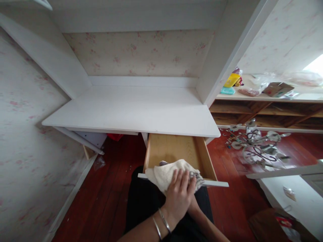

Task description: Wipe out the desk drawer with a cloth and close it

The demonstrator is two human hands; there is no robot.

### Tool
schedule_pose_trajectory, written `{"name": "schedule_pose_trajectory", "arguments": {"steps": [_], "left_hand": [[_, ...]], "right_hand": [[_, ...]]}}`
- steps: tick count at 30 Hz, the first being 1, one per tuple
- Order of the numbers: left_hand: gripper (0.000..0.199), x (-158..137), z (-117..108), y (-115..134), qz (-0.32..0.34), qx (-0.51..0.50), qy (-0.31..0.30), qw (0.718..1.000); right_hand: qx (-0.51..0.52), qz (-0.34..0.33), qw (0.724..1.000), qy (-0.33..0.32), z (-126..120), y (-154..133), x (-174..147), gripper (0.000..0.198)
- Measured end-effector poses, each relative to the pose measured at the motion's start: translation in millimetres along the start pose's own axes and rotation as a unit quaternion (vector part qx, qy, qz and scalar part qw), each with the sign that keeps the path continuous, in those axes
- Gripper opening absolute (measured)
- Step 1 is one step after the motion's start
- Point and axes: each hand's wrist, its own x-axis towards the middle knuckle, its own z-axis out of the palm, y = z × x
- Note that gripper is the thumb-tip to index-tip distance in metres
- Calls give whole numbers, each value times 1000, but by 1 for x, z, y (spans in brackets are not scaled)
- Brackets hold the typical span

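Cloth (165, 174) pressed flat on drawer (176, 151) front by open left hand (179, 195) — right hand (193, 205) hidden beneath, grip untellable — best wiped along rim with even pressure.

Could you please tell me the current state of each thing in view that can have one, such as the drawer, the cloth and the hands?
drawer: pulled open, bare wooden bottom showing
cloth: crumpled, draped over the drawer's front edge
left hand: pressed flat on the cloth, two bangles at the wrist
right hand: mostly hidden under the left hand, grip unclear
desk: white top, bare
chandelier: lying on the floor
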Motion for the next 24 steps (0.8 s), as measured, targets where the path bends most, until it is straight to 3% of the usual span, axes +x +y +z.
{"name": "schedule_pose_trajectory", "arguments": {"steps": [3, 7, 10, 14, 16, 18, 21, 24], "left_hand": [[38, 24, 16, 35, 53, -10, 9, 998], [36, 46, 22, 63, 98, -25, 26, 995], [34, 48, 20, 63, 136, -33, 36, 989], [33, 30, 11, 36, 137, -40, 31, 989], [32, 14, 3, 12, 114, -39, 24, 992], [32, -5, -10, -17, 93, -32, 19, 995], [35, -35, -32, -65, 58, -10, 10, 998], [46, -64, -48, -106, 2, -1, -4, 1000]], "right_hand": [[-75, 3, 993, 93, -7, -16, -1, 31], [-107, -56, 987, 108, -31, -21, 10, 27], [-81, -61, 984, 148, -35, -27, 11, 29], [-47, 4, 973, 227, -15, -35, -1, 34], [-3, 18, 982, 188, -8, -26, -3, 36], [66, -21, 998, -3, -7, -8, 0, 35], [116, -16, 984, -138, -13, 22, 9, 34], [164, 66, 960, -218, -17, 38, 16, 43]]}}
